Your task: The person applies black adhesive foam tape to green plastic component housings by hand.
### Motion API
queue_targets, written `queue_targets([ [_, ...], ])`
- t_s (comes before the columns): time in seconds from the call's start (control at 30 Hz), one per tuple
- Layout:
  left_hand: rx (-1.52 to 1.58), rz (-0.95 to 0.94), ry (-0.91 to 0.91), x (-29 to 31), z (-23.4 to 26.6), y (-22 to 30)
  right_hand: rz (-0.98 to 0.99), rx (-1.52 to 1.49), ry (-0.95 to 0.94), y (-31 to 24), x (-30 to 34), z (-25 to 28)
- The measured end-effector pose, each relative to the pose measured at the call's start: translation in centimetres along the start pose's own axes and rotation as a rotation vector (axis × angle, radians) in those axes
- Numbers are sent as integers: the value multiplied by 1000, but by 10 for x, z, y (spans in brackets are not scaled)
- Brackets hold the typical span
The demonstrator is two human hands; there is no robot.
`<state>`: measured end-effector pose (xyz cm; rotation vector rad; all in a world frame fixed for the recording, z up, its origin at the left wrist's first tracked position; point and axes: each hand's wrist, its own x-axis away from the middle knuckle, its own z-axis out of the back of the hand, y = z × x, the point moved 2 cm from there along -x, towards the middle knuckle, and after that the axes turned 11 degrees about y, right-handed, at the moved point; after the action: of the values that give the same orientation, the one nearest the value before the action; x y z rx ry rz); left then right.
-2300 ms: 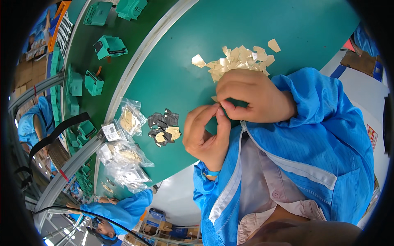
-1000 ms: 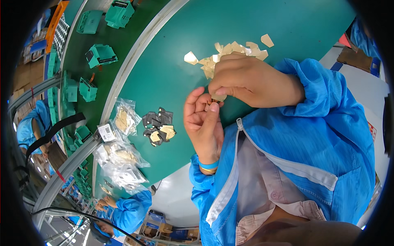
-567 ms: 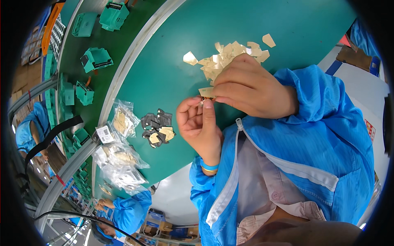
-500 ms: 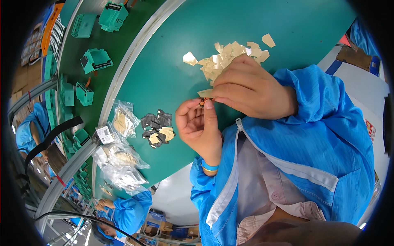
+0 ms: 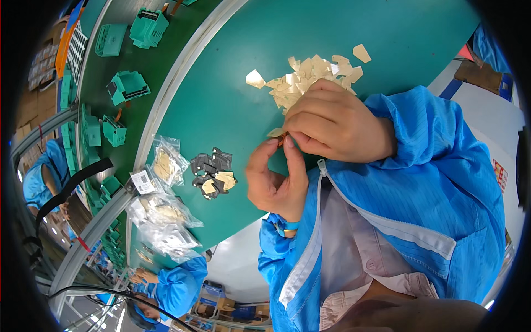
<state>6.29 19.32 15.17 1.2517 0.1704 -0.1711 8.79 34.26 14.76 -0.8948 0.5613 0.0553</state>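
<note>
My left hand (image 5: 278, 185) pinches a small orange-and-dark part (image 5: 281, 139) between thumb and fingertips, just above the table. Against the same part, my right hand (image 5: 338, 123) presses its closed fingertips from the other side. A cream-coloured flat piece (image 5: 275, 133) juts out at the top of the part, by the right fingertips; most of the part is covered by fingers. Right beyond my right hand lies a loose pile of cream angular pieces (image 5: 298, 83), partly hidden by the knuckles.
Several dark flat parts (image 5: 222, 160), some with cream pieces on them, lie left of my hands. Clear plastic bags (image 5: 166, 216) sit near the table's metal rail (image 5: 166, 105). Past the rail, green baskets (image 5: 129, 87) stand on a line. Another person's blue sleeve (image 5: 180, 283) shows lower left.
My left hand has shifted slightly right, its fingers now more bent around the small part. My right hand has turned a little, and less of the cream piece shows. Green baskets have shifted slightly.
</note>
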Motion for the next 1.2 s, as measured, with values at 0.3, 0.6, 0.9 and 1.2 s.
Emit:
queue_targets([
  [0.3,87,150,-27,-2,2,0,-522,-386,-85,7,-6,2],
  [0.6,540,606,-139,-8,13,-12,-360,-172,-8,28,-2,16],
  [0.9,919,867,-267,-18,-8,-17,179,73,50,4,1,22],
  [1.2,990,1114,-447,-22,-20,-5,567,240,105,5,2,37],
])
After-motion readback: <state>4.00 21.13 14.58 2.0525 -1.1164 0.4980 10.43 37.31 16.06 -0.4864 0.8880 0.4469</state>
